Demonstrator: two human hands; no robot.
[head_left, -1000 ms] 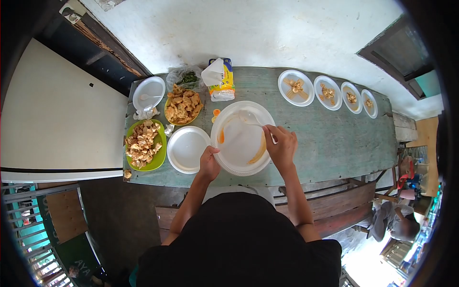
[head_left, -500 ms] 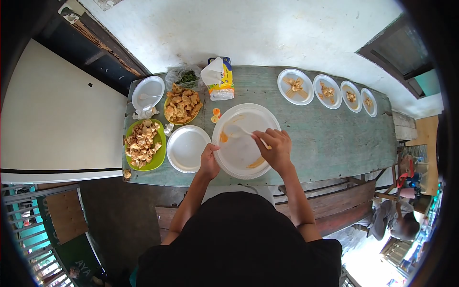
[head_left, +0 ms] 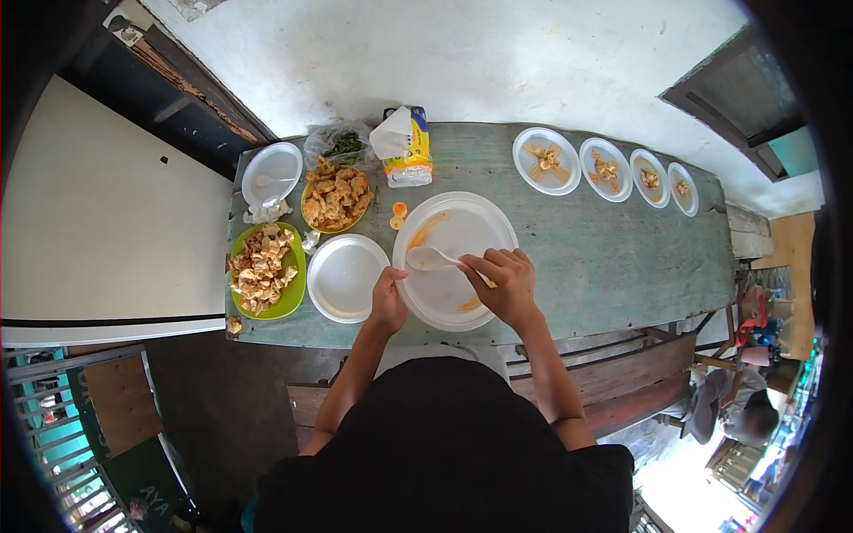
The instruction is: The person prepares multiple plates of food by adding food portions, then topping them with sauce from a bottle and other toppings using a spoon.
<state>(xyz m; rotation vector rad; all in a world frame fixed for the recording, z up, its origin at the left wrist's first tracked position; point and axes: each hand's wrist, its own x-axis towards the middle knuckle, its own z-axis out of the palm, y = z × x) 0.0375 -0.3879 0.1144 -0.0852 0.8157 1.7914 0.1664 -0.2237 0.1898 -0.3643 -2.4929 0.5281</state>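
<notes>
A large white foam plate (head_left: 484,222) streaked with orange sauce is in front of me, at the table's near side. My left hand (head_left: 388,300) grips its left rim, thumb on top. In my right hand (head_left: 506,282) is a white plastic spoon (head_left: 431,258), pinched by the handle, its bowl over the left part of the plate. Sauce smears show at the plate's upper left and lower right. Just left of it lies another white plate (head_left: 346,280) with nothing on it. Two small orange-topped items (head_left: 398,213) sit beyond, close together.
Fried pieces fill a green plate (head_left: 289,298) and a yellow-green bowl (head_left: 306,218) at left. A tissue pack (head_left: 409,164), a plastic bag of greens (head_left: 345,142) and a white bowl (head_left: 274,164) stand behind. Several plates with food, including one plate (head_left: 533,142), line the far right. A bench (head_left: 613,377) runs alongside.
The spoon's bowl has shifted slightly down and left across the plate, and my right hand has moved a little downward. My left hand keeps its grip on the rim.
</notes>
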